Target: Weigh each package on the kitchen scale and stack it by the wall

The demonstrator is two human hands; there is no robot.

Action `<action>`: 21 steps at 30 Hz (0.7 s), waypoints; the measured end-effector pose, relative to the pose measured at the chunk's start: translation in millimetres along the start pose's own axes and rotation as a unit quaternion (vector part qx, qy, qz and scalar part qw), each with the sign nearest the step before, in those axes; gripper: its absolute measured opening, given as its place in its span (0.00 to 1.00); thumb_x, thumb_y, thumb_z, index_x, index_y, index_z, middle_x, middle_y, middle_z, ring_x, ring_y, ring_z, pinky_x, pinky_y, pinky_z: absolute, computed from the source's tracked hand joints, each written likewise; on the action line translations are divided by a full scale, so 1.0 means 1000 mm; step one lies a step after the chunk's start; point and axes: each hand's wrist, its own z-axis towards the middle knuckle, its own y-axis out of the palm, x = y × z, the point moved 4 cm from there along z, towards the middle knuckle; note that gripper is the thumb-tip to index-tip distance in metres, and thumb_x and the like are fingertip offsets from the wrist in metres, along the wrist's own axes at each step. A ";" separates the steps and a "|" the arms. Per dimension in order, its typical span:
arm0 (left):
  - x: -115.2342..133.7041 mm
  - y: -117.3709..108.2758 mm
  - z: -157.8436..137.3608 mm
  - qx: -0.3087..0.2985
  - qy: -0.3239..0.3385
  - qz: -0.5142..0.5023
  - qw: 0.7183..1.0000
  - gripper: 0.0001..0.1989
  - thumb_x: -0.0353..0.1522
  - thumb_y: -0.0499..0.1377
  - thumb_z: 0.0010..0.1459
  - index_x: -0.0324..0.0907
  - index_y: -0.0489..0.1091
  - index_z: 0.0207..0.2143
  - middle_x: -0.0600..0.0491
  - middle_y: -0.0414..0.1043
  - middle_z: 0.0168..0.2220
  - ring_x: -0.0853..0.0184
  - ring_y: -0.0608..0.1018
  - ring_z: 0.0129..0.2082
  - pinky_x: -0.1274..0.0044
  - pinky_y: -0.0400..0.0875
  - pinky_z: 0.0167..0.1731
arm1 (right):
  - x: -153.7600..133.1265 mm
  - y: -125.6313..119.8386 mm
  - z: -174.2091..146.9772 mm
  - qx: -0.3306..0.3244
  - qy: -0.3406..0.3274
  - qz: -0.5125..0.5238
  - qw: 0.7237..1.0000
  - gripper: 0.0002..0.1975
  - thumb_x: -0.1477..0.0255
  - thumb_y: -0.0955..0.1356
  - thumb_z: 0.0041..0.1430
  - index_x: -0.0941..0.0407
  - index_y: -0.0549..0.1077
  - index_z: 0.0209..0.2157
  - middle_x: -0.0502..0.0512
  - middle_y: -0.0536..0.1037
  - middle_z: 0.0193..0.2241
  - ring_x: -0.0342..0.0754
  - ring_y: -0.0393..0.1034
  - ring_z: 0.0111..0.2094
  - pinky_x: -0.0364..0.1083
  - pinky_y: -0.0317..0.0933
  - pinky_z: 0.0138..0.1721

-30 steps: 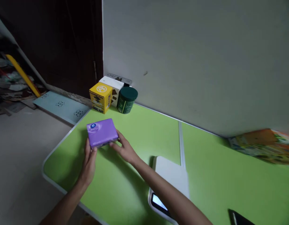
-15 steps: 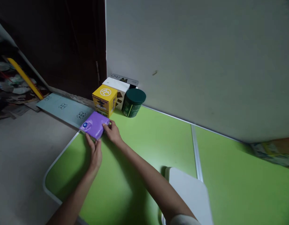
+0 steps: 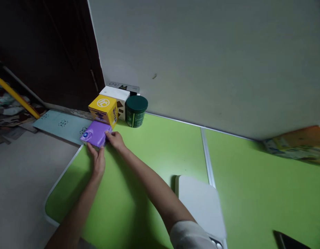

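A purple tissue pack point(image 3: 96, 133) lies at the far left corner of the green table point(image 3: 160, 152), against the front of a yellow box point(image 3: 103, 108). My left hand point(image 3: 97, 162) holds its near edge, fingers reaching along the side. On the pack's right end, my right hand point(image 3: 115, 139) grips with the thumb on top and the fingers mostly hidden behind. Behind the yellow box is a white box point(image 3: 114, 92), and a dark green tub point(image 3: 136, 110) with a lid stands to the right of them.
A white flat-topped device point(image 3: 201, 204) sits near my right forearm. An orange, patterned box point(image 3: 297, 143) leans by the wall at the right. A dark object point(image 3: 290, 240) shows at the lower right edge. A light blue panel point(image 3: 62, 122) extends left beyond the table.
Both hands have moved the tissue pack closer to the yellow box, so it covers more of the box's lower front. My view has turned right, showing more of the orange box and the dark object.
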 end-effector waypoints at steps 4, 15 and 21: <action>0.008 -0.006 -0.028 -0.005 0.024 -0.007 1.000 0.40 0.42 0.51 0.61 0.39 0.35 0.68 0.41 0.29 0.71 0.59 0.41 0.71 0.66 0.41 0.67 | -0.012 -0.017 -0.038 -0.047 0.045 0.006 0.998 0.19 0.58 0.67 0.59 0.59 0.73 0.24 0.49 0.71 0.17 0.44 0.66 0.23 0.45 0.63 0.31; 0.056 0.081 -0.208 -0.523 -0.044 0.000 0.851 0.40 0.51 0.62 0.50 0.44 0.60 0.62 0.42 0.61 0.64 0.50 0.64 0.63 0.61 0.59 0.62 | -0.021 -0.185 -0.296 -0.184 -0.011 0.011 0.983 0.14 0.67 0.71 0.54 0.54 0.79 0.43 0.51 0.81 0.38 0.47 0.76 0.41 0.46 0.67 0.45; 0.101 0.167 -0.301 -0.652 0.058 0.103 0.749 0.32 0.49 0.59 0.56 0.49 0.63 0.61 0.46 0.63 0.63 0.49 0.67 0.61 0.57 0.62 0.60 | 0.000 -0.285 -0.405 -0.064 -0.044 0.097 0.992 0.19 0.63 0.72 0.53 0.56 0.78 0.45 0.56 0.81 0.43 0.48 0.75 0.46 0.49 0.66 0.50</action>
